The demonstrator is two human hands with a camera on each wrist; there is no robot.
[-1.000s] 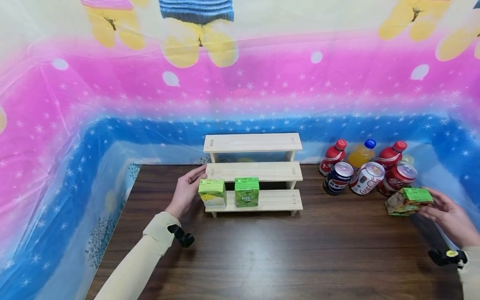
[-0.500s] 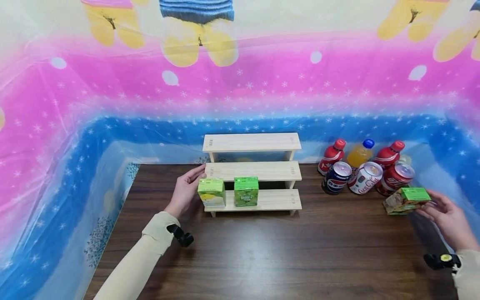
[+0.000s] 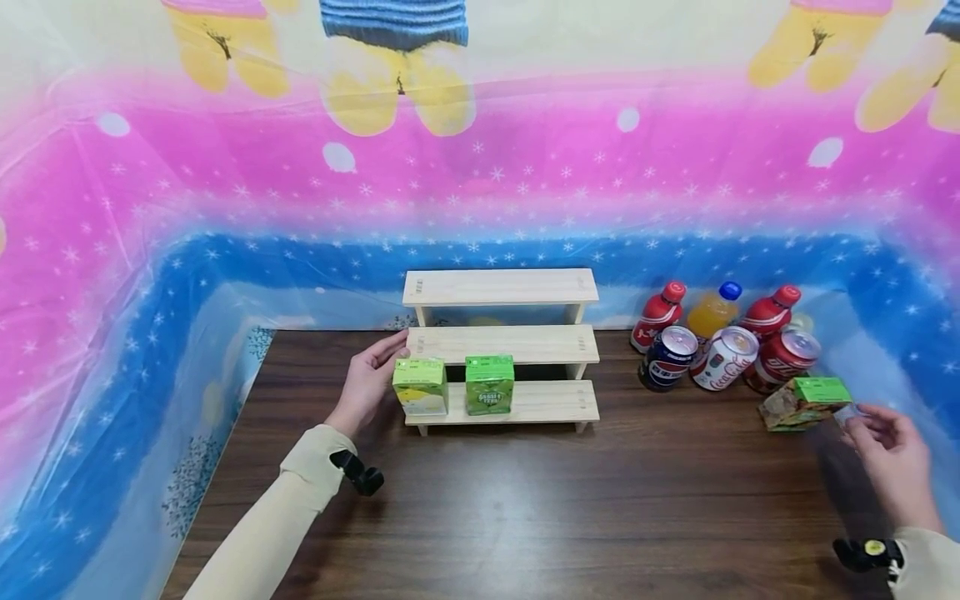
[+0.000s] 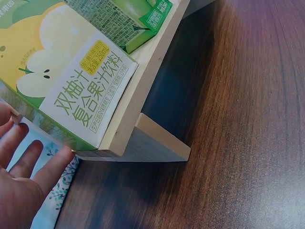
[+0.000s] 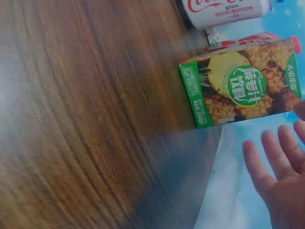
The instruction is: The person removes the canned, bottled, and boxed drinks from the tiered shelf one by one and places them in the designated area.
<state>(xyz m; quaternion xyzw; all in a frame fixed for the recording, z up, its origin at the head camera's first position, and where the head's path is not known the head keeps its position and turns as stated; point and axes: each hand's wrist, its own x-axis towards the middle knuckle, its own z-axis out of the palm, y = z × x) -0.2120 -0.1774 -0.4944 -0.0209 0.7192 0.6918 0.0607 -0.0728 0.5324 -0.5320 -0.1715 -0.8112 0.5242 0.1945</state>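
My left hand (image 3: 365,387) is at the left end of the pale wooden three-step rack (image 3: 502,342), fingers extended, fingertips right at the ends of the steps. Beside it a yellow-green pomelo juice carton (image 3: 422,387) stands upright on the lowest step; it covers part of that hand. To its right stands a green juice carton (image 3: 490,386). In the right wrist view, a pineapple juice carton (image 5: 243,83) stands on the table by my right hand (image 5: 283,176), whose lower fingers are spread apart. A small translucent whitish piece (image 3: 847,413) shows between that carton and the right fingertips.
Behind the pineapple carton stand a dark blue can (image 3: 668,360), a white cola can (image 3: 724,358) and a red can (image 3: 783,360). Red-capped bottles (image 3: 657,318) and an orange drink bottle (image 3: 712,312) are behind them. A printed cloth (image 3: 480,200) encloses the brown table (image 3: 570,508).
My right hand has drawn back from the pineapple carton, its fingers now lower and apart from its side. The carton stays standing. My left hand keeps its place at the rack.
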